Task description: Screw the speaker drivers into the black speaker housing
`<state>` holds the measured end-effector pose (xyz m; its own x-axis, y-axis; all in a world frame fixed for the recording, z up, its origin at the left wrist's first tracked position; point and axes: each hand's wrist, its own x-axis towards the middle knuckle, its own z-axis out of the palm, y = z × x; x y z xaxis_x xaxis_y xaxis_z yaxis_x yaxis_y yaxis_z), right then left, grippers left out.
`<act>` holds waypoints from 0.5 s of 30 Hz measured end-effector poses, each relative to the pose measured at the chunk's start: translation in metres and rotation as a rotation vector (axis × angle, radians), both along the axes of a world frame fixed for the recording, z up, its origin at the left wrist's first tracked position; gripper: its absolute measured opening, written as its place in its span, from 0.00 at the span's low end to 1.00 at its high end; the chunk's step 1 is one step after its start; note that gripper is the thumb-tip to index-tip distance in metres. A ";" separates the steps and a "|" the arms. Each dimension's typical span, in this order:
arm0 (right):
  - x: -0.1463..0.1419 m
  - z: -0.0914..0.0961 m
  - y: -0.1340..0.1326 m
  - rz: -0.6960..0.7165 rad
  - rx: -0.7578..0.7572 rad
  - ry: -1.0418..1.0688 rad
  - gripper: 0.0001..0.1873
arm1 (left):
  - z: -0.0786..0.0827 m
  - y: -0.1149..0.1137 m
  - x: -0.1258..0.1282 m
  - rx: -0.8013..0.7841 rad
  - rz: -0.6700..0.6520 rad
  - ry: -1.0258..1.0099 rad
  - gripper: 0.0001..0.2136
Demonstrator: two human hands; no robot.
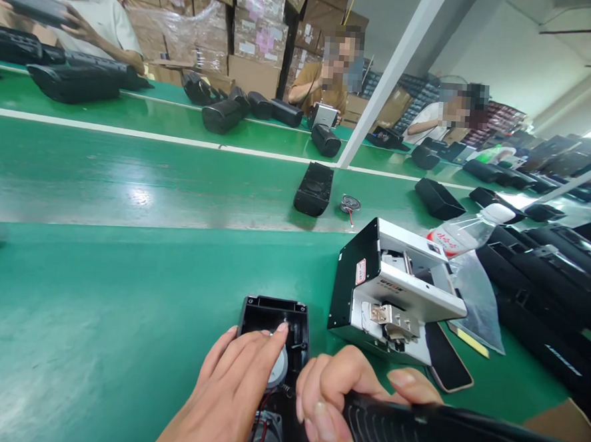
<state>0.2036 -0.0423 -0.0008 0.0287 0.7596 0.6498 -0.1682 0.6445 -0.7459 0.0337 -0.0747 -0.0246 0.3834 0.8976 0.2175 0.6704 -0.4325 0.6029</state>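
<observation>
Nearest the camera, the left hand [235,391] lies flat with fingers together on an open black speaker housing [275,326], its fingertips pressing a round silver speaker driver [277,370] seated inside; red wires show in the housing just below that hand. Just right of the housing, the right hand [350,391] is closed around a long black ribbed tool [462,438] that runs off toward the lower right corner. Beyond and to the right of the housing stands a black-and-silver benchtop machine [396,294] on the green table [94,315], with a dark phone [447,360] lying flat at its near right corner. Behind the machine lies a clear plastic water bottle [468,231] on its side. Farther from the housing, on the green conveyor belt [128,177], sits another black housing [314,189] with a loose small driver [350,203] just right of it. Farthest off, past the belt, other people sit at work before stacked cardboard boxes [227,23].
</observation>
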 end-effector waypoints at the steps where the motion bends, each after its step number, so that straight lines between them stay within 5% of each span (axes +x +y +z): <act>1: -0.001 0.000 0.002 -0.008 0.034 0.008 0.29 | -0.001 0.000 0.000 -0.004 0.003 0.005 0.56; 10: 0.002 0.023 0.014 -0.040 -0.133 0.013 0.27 | -0.011 -0.001 -0.014 0.086 0.185 0.155 0.58; 15: 0.000 0.007 0.011 -0.042 -0.108 0.040 0.29 | -0.028 -0.001 -0.009 0.005 0.274 0.062 0.43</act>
<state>0.2039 -0.0310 0.0061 0.0863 0.8226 0.5620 -0.1743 0.5679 -0.8045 0.0251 -0.0762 -0.0521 0.1394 0.9687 0.2056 0.7981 -0.2328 0.5557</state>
